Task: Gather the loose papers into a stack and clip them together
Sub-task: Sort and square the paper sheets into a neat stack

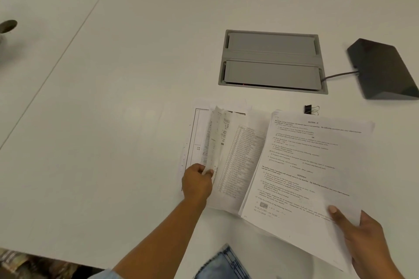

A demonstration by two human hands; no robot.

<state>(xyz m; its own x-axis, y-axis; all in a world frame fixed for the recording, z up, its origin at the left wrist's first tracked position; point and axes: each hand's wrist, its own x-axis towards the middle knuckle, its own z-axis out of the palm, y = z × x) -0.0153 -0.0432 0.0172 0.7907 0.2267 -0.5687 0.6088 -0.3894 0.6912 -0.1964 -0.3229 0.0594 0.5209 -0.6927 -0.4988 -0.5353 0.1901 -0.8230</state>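
Note:
My right hand (362,240) holds a stack of printed papers (306,170) by its near right corner, thumb on top, the stack lifted and tilted over the table. My left hand (197,182) pinches the near edge of a crumpled sheet (214,140) that lies among loose papers (240,158) fanned out on the white table (113,97). A sheet with a black frame (197,133) sits lowest at the left. A black binder clip (310,110) lies on the table just beyond the held stack, touched by neither hand.
A grey cable hatch (272,61) is set into the table behind the papers. A dark wedge-shaped device (383,70) with a cable stands at the right. A dark round object (8,26) shows at the left edge. Denim (222,265) is at the near edge.

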